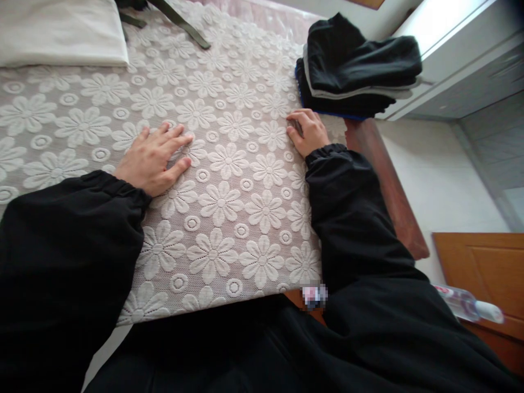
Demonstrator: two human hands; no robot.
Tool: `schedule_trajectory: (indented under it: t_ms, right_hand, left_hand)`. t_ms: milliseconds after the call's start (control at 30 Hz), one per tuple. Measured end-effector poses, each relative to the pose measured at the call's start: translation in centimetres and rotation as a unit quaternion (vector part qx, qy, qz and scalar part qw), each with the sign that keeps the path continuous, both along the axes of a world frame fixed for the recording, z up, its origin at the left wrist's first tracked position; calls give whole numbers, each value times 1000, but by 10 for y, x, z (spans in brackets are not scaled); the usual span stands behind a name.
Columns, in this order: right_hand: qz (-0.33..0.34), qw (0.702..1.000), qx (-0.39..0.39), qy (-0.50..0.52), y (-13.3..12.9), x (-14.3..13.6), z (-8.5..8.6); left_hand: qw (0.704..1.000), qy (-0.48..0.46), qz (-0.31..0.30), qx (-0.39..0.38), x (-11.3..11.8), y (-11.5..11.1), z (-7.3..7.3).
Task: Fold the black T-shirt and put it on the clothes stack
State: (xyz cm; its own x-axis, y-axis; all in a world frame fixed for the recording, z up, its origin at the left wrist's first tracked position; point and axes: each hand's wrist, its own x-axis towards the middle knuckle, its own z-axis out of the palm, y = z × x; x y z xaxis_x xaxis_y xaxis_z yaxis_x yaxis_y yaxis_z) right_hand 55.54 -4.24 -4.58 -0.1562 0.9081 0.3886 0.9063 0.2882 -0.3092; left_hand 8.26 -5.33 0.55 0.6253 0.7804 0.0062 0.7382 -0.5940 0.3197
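A table is covered by a lace tablecloth (221, 202) with white flower patterns. My left hand (153, 158) lies palm down on the cloth, left of centre, its fingers spread and nothing in it. Farther right, my right hand (307, 131) rests on the cloth near the table's right side, fingers curved and thumb apart, holding nothing. Just beyond my right hand sits a stack of folded dark clothes (360, 65), with a grey layer showing between the black ones. The hand does not appear to touch the stack.
At the back left lies a folded white cloth (61, 33), beside a dark green strap (180, 24). A clear bottle (462, 303) with a white cap is at the lower right, near an orange-brown wooden cabinet (487, 267). White furniture stands behind the clothes.
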Motion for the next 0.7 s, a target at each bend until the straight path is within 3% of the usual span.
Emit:
schedule_trajectory:
  t_ms: [700]
  right_hand:
    - [-15,1000,-17,13,-2,-5,3]
  left_hand:
    - [1000,10,-6,18,-3,5,-8]
